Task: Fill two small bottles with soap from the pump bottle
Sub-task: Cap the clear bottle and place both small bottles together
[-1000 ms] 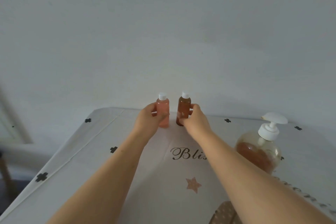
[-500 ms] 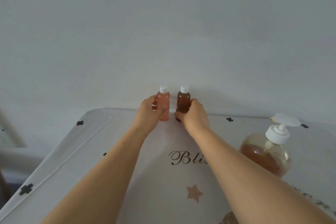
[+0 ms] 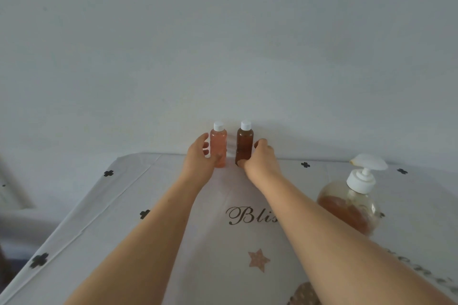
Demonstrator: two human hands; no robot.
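Note:
Two small capped bottles stand upright side by side at the table's far edge, close to the wall. My left hand (image 3: pixel 198 160) holds the pink bottle (image 3: pixel 218 142), thumb across its lower front and fingers at its left side. The dark brown bottle (image 3: pixel 244 141) is held by my right hand (image 3: pixel 262 161), thumb at its base and curled fingers on its right side. Both bottles look filled and carry white caps. The round clear pump bottle (image 3: pixel 348 205), about half full of amber soap, stands at the right, clear of both hands.
A white tablecloth (image 3: pixel 173 205) with black crosses, a star and script lettering covers the table. A plain wall rises just behind the bottles. The table's left edge runs diagonally at the lower left, with the floor beyond it.
Both hands have carried the small bottles farther away, up to the wall. The fingers of my left hand have spread a little. The pump bottle stays put.

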